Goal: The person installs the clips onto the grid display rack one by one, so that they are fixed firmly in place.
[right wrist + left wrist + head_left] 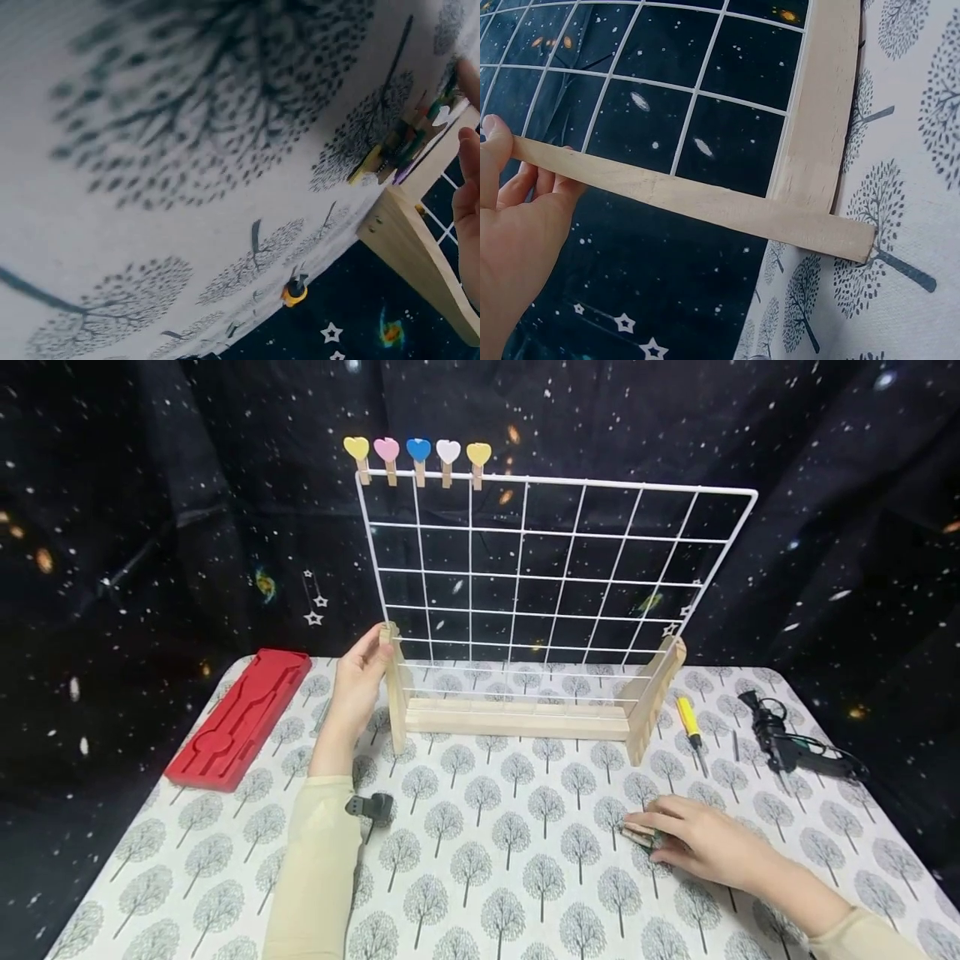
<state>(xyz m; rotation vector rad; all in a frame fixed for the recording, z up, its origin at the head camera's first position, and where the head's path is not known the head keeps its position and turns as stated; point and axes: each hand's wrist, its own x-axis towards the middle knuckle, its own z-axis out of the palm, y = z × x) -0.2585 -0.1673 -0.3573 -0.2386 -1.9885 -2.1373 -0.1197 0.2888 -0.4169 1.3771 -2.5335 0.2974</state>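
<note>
A white wire grid panel (pixel 525 531) stands upright in a wooden stand (pixel 517 720). Heart-topped clothespins in yellow, pink, blue and white, such as the blue one (pixel 418 452), are clipped along the left of its top edge. My left hand (pixel 358 681) grips the upper end of the stand's left wooden side piece (pixel 660 187), thumb on one face and fingers on the other. At front right, low over the table, my right hand (pixel 701 839) holds a small bunch of clothespins (pixel 405 146) between thumb and fingers; the fingers partly hide them.
A red molded tray (pixel 240 727) lies at the left. To the right are a yellow-handled screwdriver (pixel 690 727) and a black tool with a cord (pixel 795 743). The tree-print tablecloth (pixel 487 827) spreads in front of the stand; a dark starry curtain (pixel 150 527) hangs behind.
</note>
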